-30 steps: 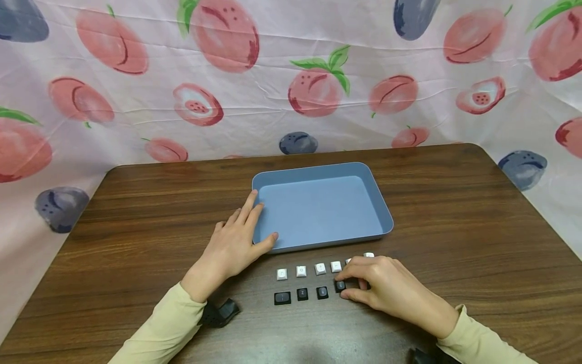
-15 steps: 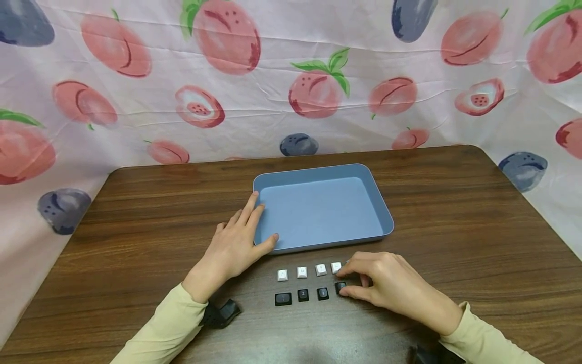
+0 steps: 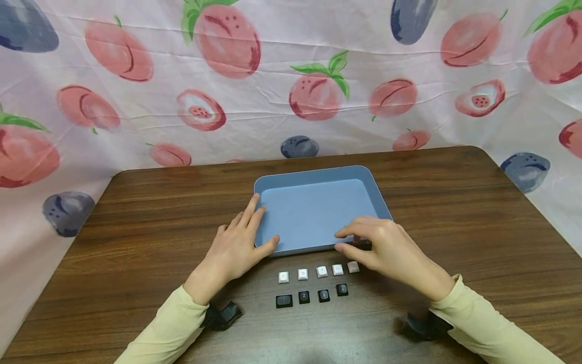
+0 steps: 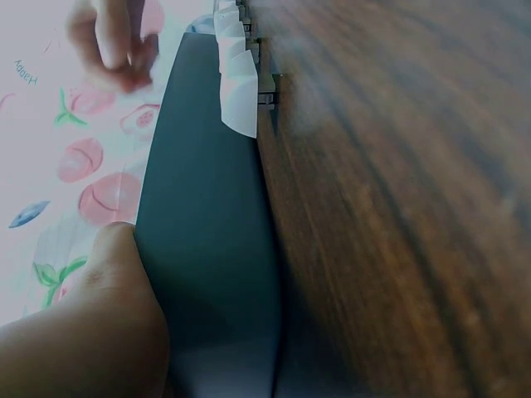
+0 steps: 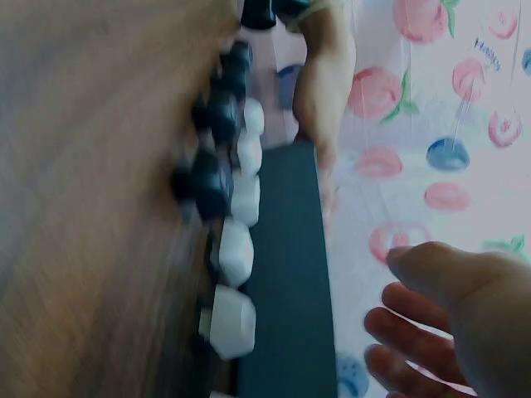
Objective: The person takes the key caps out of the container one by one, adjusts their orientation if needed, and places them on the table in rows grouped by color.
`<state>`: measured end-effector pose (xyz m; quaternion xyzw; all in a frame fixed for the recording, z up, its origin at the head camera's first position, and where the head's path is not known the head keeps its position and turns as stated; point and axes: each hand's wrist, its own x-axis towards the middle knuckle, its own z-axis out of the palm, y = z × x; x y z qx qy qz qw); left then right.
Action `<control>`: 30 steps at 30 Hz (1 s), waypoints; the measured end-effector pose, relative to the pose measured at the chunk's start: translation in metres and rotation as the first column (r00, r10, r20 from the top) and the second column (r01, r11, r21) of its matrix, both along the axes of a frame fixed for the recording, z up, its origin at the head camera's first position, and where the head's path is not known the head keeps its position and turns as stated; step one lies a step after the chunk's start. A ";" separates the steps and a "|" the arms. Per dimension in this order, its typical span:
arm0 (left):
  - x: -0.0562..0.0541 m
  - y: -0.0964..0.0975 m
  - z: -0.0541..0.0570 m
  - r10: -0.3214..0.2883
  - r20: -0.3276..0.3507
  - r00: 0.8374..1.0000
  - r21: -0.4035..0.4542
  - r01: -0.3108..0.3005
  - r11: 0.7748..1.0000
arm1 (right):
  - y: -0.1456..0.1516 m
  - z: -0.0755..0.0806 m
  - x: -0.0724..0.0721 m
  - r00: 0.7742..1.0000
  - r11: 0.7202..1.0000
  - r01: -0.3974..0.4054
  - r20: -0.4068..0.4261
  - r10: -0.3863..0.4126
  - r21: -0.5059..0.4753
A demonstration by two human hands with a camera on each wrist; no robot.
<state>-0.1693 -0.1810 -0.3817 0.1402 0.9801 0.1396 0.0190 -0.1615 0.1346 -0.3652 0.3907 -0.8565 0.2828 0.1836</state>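
A shallow blue tray lies on the table. My left hand rests on its left side with fingers spread, the thumb near the front rim. Over the tray's near right edge hovers my right hand, thumb and index finger apart; I see nothing between them in the right wrist view. In front of the tray runs a row of several white keycaps, its right end hidden by that hand in the head view. Nearer to me is a row of several black keycaps, the leftmost wider than the others.
The brown wooden table extends on both sides of the tray. Behind it hangs a white cloth printed with fruit. Dark wrist devices sit beneath both cuffs.
My right hand has let go of the rightmost visible black keycap and moved up and away, over the white row to the tray's near edge. My left hand keeps its place on the tray.
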 end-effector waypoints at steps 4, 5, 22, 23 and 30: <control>0.001 0.002 0.000 -0.001 0.006 1.000 0.001 0.001 1.000 | 0.007 -0.004 -0.020 0.998 0.998 0.070 0.001 -0.070 -0.003; 0.001 0.002 0.000 -0.002 0.009 1.000 0.001 0.002 1.000 | 0.010 -0.006 -0.025 0.996 0.996 0.094 0.009 -0.094 0.000; 0.002 0.006 0.004 -0.020 0.000 1.000 -0.005 0.020 1.000 | 0.045 -0.015 -0.036 0.925 0.937 0.222 0.246 -0.291 0.271; 0.002 0.005 0.004 -0.020 -0.001 1.000 -0.003 0.020 1.000 | 0.046 -0.015 -0.036 0.919 0.934 0.216 0.264 -0.293 0.285; 0.005 0.003 0.001 -0.029 -0.071 0.997 -0.048 0.026 0.999 | 0.046 -0.017 -0.034 0.910 0.935 0.187 0.305 -0.281 0.303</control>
